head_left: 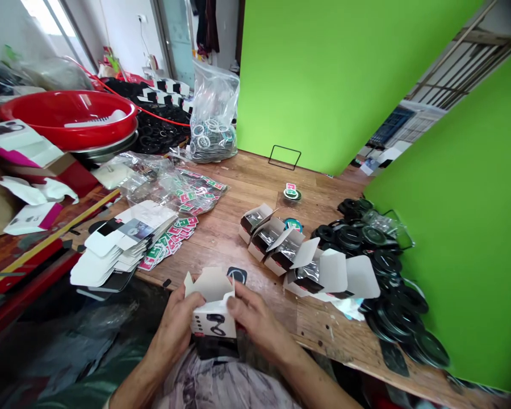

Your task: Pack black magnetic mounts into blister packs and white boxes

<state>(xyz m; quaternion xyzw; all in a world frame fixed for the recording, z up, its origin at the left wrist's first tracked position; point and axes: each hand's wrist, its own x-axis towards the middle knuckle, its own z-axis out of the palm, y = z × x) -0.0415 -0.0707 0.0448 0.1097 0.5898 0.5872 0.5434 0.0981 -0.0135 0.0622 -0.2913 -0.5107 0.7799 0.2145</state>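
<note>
Over my lap, at the table's near edge, is a small white and black cardboard box [215, 322] with its top flaps up and a dark product picture on its side. My left hand [181, 315] grips its left side, thumb at the top rim. On the other side my right hand [251, 312] holds it, thumb pressed on the front corner. The inside shows only white card; its bottom is hidden. Just behind the box lies a dark square piece with a ring mark [237, 275]. To the right stands a row of open boxes [281, 250] with clear-wrapped contents.
Flat unfolded boxes [106, 255] are stacked at left beside red and green cards [170, 241]. Black round parts [387, 284] pile up at right. Behind stand a bag of rings [213, 136], a red basin [68, 136] and a wire stand [284, 158] before a green panel [323, 74].
</note>
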